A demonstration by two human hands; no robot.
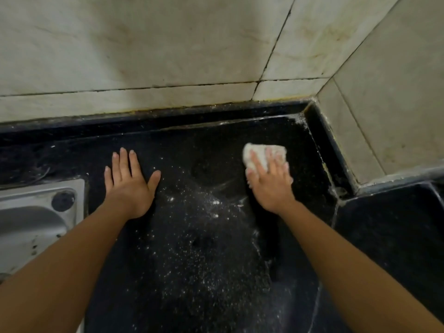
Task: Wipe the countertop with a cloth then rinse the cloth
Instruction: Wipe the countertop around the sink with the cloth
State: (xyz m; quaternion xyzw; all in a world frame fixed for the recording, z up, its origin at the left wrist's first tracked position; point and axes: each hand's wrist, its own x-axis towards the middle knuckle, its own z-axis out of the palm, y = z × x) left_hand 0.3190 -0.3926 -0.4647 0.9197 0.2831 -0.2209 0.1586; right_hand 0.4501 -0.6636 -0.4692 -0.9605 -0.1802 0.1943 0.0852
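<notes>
Cloth (pixel 264 153): pale, bunched, on the black tabletop (pixel 182 272) near the back right corner. It is pressed down by the right hand (pixel 271 181), fingers straight and spread over it, probably to wipe with even pressure. Left hand (pixel 131 186): laid flat, fingers splayed, nothing held, likely a brace. White specks (pixel 192 212): scattered between the hands, unwiped. Steel sink (pixel 31 212): left, unused.

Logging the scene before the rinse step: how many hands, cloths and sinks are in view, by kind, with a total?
Hands: 2, left hand flat on the countertop, right hand pressing the cloth
Cloths: 1
Sinks: 1, the sink at left
Total: 4
</notes>
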